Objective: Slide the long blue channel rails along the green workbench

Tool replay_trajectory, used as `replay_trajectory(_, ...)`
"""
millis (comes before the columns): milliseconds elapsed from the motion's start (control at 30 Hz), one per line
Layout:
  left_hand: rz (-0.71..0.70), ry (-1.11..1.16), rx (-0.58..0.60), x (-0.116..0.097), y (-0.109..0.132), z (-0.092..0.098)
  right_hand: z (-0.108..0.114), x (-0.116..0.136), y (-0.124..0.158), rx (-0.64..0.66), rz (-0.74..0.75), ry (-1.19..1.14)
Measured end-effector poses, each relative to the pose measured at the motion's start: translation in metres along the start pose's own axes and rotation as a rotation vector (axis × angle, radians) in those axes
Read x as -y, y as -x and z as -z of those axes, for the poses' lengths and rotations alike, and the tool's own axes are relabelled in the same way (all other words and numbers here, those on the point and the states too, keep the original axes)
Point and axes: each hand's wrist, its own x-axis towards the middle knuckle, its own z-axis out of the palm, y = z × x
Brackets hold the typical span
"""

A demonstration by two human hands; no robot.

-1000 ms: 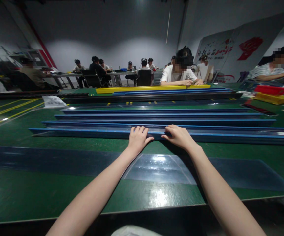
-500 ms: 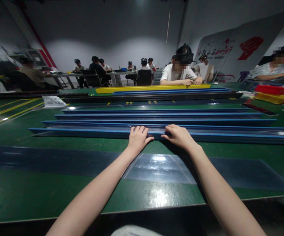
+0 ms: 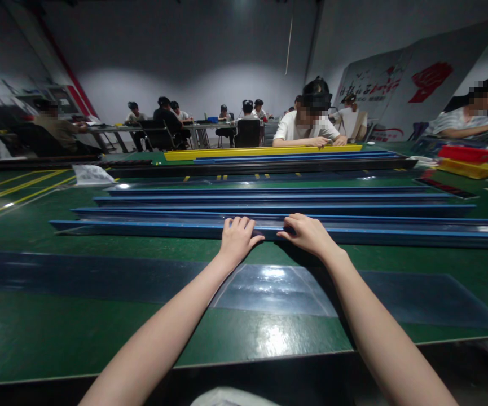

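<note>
A long blue plastic channel strip (image 3: 150,226) lies across the green table, its raised edges running left to right. My left hand (image 3: 238,237) is on its near edge, fingers curled over into the channel and thumb along the front side. A short gap to the right, my right hand (image 3: 305,231) grips the same strip, with fingers bent over the edge and the tips partly hidden. Whether a smaller piece sits under the fingers I cannot tell. Nearer to me a clear flat plastic sheet (image 3: 413,293) lies flat, below my forearms.
More blue channel strips (image 3: 176,199) lie parallel behind. Farther back are a black strip (image 3: 269,168) and a yellow strip (image 3: 227,153), where a co-worker (image 3: 288,127) leans. Red and yellow trays (image 3: 467,168) stand at right. The table's front edge (image 3: 269,359) is close to me.
Both of my hands keep the same place on the blue strip. The co-worker opposite has shifted their hands slightly.
</note>
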Motion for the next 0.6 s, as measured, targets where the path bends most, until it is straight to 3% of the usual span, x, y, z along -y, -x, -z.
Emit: replay_trajectory(600,-0.001,-0.003,0.000,-0.0005,-0.0002,0.0006,-0.0007,-0.0010,-0.0006,0.002,-0.001,-0.002)
